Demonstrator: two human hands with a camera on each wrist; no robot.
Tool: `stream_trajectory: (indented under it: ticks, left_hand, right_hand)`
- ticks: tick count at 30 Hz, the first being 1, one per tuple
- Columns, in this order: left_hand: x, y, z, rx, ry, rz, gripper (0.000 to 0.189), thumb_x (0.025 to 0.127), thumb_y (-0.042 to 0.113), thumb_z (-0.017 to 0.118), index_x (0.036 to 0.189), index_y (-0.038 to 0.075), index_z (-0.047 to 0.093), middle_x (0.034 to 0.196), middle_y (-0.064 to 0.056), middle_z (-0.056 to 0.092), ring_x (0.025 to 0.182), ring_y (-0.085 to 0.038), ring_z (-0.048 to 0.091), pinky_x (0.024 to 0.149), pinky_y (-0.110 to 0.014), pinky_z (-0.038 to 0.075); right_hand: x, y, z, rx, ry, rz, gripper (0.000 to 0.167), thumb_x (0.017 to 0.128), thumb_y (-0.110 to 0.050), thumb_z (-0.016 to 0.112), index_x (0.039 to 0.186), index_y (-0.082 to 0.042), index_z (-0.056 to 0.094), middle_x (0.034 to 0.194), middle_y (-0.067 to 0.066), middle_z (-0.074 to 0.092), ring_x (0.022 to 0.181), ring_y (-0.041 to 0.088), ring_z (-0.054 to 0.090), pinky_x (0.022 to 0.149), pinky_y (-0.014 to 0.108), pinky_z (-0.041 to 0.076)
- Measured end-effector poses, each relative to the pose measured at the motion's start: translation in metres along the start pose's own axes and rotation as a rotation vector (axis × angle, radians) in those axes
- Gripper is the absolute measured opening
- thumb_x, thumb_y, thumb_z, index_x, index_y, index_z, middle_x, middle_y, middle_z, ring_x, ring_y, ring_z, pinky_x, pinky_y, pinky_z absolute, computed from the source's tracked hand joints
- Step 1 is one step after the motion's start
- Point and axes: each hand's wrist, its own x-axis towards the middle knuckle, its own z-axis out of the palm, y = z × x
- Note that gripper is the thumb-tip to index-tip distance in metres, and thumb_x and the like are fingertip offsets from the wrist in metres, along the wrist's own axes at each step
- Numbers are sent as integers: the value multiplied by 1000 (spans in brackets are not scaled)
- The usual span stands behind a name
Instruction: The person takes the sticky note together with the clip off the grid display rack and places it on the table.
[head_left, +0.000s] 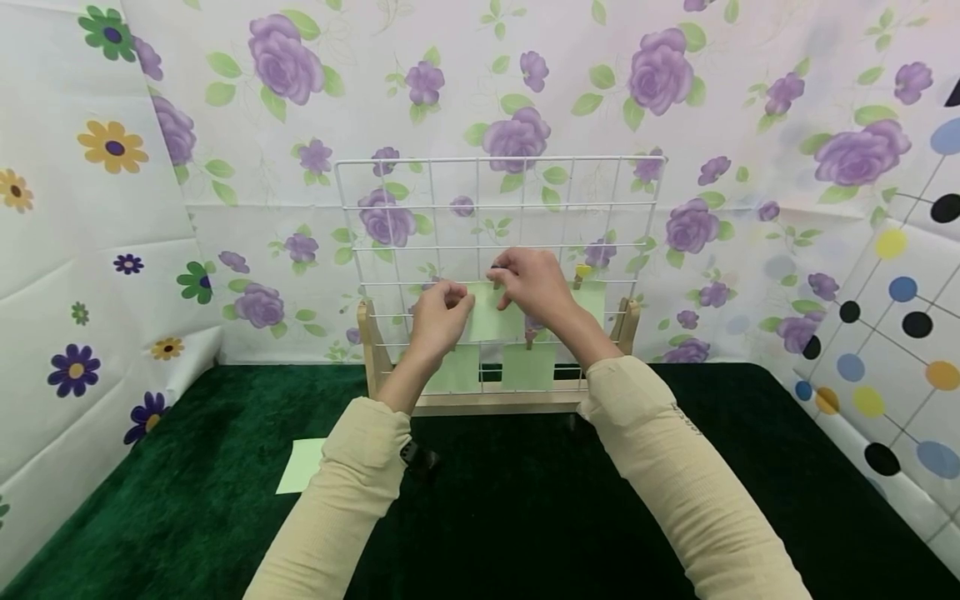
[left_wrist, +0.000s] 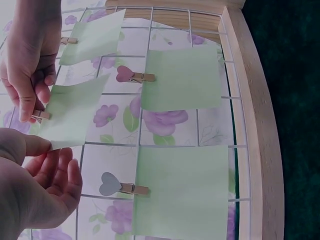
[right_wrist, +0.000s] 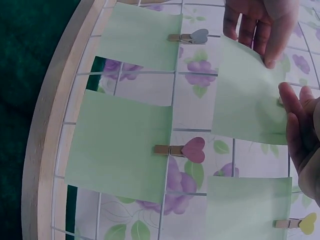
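A pale green paper sheet (head_left: pixel 495 321) lies against the white wire grid (head_left: pixel 477 207). My left hand (head_left: pixel 439 322) pinches its upper left corner between thumb and fingers. At the sheet's top edge, the fingers of my right hand (head_left: pixel 536 285) grip a small wooden clothespin (left_wrist: pixel 41 115), mostly covered in the right wrist view. Three other green sheets hang about it: one with a pink heart clothespin (right_wrist: pixel 180 149), one with a grey heart clothespin (left_wrist: pixel 124 187), and one at the right with a yellow heart clothespin (head_left: pixel 582 275).
Wooden legs and a base bar (head_left: pixel 502 404) hold the grid upright on a dark green cloth (head_left: pixel 495 508). A loose green sheet (head_left: pixel 301 465) lies on the cloth beside my left sleeve. Floral sheeting (head_left: pixel 300 175) covers the wall behind the grid.
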Motion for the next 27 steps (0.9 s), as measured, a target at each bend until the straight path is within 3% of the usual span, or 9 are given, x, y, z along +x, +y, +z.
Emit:
stream_trajectory:
  ticks: [9, 15, 19, 27]
  left_hand:
    - [-2, -2, -2, 8, -12, 42, 14, 95, 9, 58, 102, -2, 62, 91, -12, 63, 87, -24, 54, 76, -35, 44]
    - [-4, -5, -3, 11, -23, 61, 14, 94, 8, 58, 102, -4, 62, 92, -14, 64, 88, -25, 56, 77, -36, 45]
    - [-5, -9, -5, -3, -29, 53, 14, 94, 8, 59, 101, -4, 63, 96, -16, 66, 91, -26, 57, 80, -36, 46]
    - [-9, -18, -14, -37, -81, 1, 19, 96, 12, 58, 109, -2, 62, 101, -14, 64, 93, -24, 55, 77, -33, 46]
  right_hand:
    - [0, -2, 1, 29, 34, -10, 16, 94, -12, 64, 100, 3, 67, 85, 11, 71, 54, 13, 65, 60, 28, 49]
    - [-1, -4, 0, 53, 57, -16, 16, 94, -12, 64, 102, 2, 67, 87, 11, 72, 55, 16, 66, 70, 32, 49]
    - [-4, -2, 0, 91, 69, -28, 17, 92, -12, 67, 103, 2, 68, 91, 12, 73, 56, 16, 66, 80, 36, 50]
    - [-15, -1, -2, 157, 53, -47, 22, 90, -8, 69, 110, 1, 65, 101, 11, 71, 66, 15, 68, 74, 35, 52]
